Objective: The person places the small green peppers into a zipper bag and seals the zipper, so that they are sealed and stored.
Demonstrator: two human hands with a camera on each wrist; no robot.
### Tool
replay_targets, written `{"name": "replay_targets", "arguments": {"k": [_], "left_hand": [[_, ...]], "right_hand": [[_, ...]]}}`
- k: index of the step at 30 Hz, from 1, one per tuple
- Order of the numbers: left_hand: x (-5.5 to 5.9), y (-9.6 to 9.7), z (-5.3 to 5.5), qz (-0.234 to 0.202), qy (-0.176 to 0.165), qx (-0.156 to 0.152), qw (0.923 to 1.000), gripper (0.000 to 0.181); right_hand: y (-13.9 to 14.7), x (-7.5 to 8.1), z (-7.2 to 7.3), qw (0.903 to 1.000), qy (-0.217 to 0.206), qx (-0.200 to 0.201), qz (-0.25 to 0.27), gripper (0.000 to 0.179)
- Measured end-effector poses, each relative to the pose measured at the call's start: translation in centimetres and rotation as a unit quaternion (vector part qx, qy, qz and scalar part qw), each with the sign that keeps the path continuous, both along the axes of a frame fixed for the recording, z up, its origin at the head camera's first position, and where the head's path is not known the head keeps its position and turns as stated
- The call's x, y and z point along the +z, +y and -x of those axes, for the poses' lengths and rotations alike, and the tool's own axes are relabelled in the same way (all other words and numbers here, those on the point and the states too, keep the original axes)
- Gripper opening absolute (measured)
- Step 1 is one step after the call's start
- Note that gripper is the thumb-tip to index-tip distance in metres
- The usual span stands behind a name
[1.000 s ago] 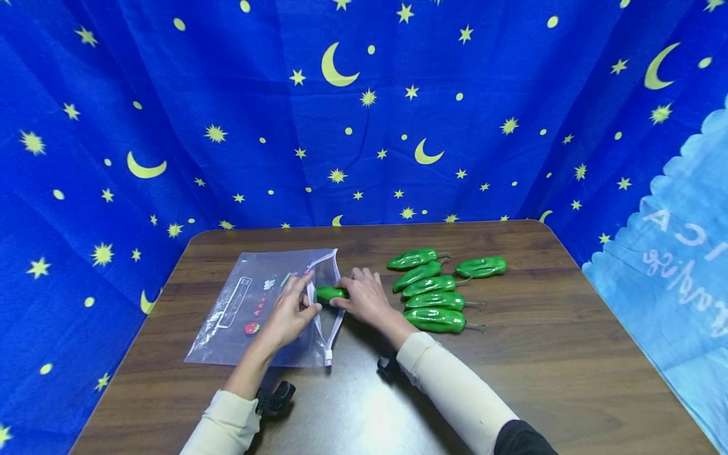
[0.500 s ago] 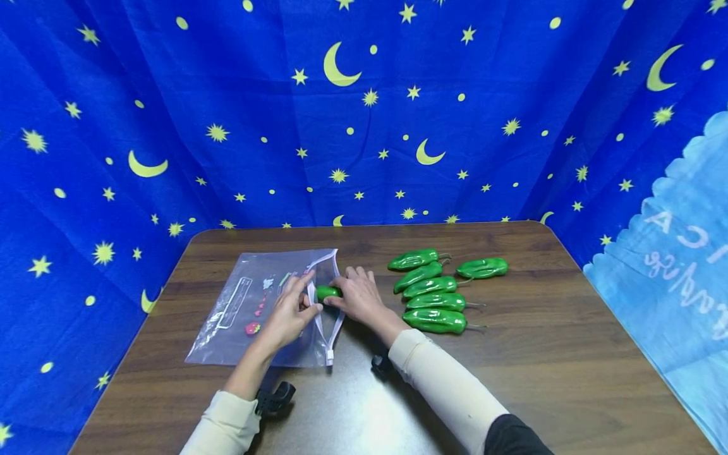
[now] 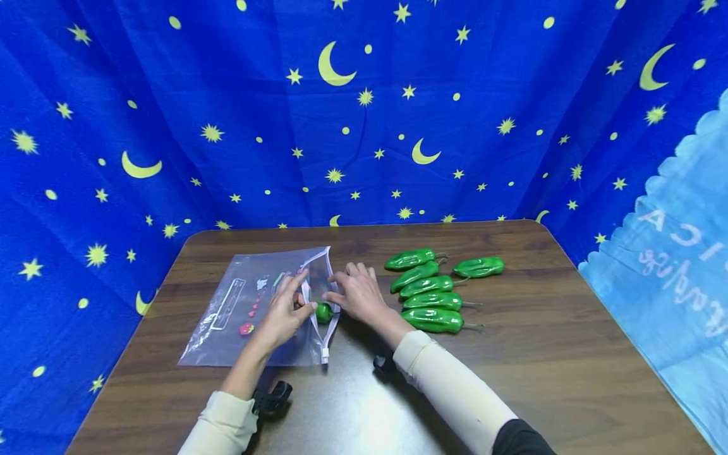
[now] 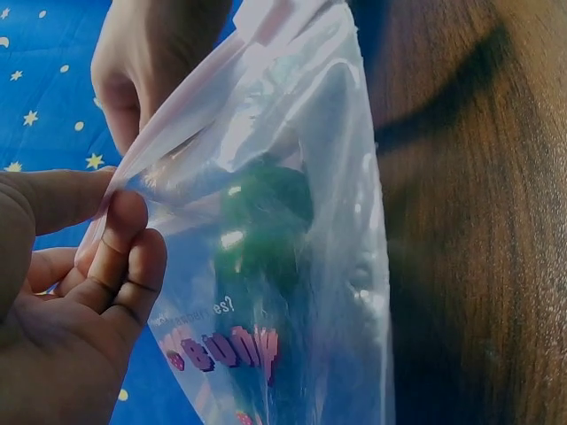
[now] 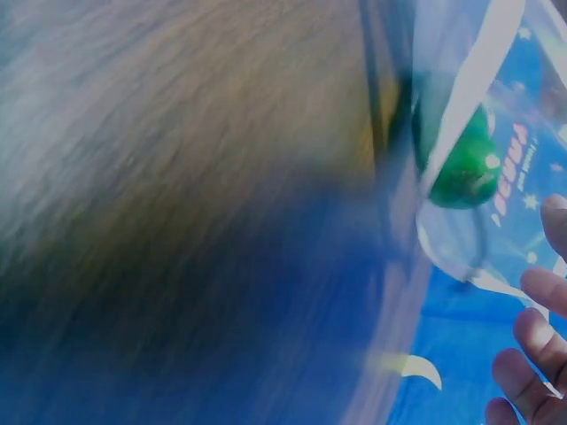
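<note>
My left hand (image 3: 280, 321) pinches the upper edge of a clear slider zip bag (image 3: 213, 344) at its mouth; in the left wrist view, thumb and fingers (image 4: 124, 217) hold the film. A green pepper (image 3: 324, 313) lies just inside the gaping mouth, its stem end toward the opening. Through the film, the pepper (image 4: 266, 226) shows as a blurred green shape. Beside the mouth, my right hand (image 3: 359, 294) has loosely bent fingers and holds no pepper. The right wrist view shows these fingers (image 5: 532, 341) spread apart, away from the pepper (image 5: 465, 168).
To the right of my right hand, several green peppers (image 3: 433, 301) lie in a column on the brown wooden table (image 3: 512, 373). One more pepper (image 3: 479, 266) lies farther right. A blue curtain (image 3: 256, 95) with stars and moons stands behind the table.
The right hand has pushed the pepper into the bag mouth and let go of it. The pepper has settled nearer to me, toward the slider end. The left hand keeps its pinch.
</note>
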State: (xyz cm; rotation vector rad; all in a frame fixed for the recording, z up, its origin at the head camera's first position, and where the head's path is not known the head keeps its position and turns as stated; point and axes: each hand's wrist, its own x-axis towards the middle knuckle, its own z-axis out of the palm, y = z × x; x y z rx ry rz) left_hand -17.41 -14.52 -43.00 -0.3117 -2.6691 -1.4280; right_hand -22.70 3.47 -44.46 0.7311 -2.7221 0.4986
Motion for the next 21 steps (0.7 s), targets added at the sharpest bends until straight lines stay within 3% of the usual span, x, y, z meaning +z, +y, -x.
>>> {"name": "replay_targets", "arguments": {"k": [21], "left_hand": [[-0.3, -0.5, 0.2, -0.018, 0.003, 0.001, 0.9998, 0.074]], "right_hand": [[5.6, 0.4, -2.5, 0.9975, 0.056, -0.004, 0.043, 0.034]]}}
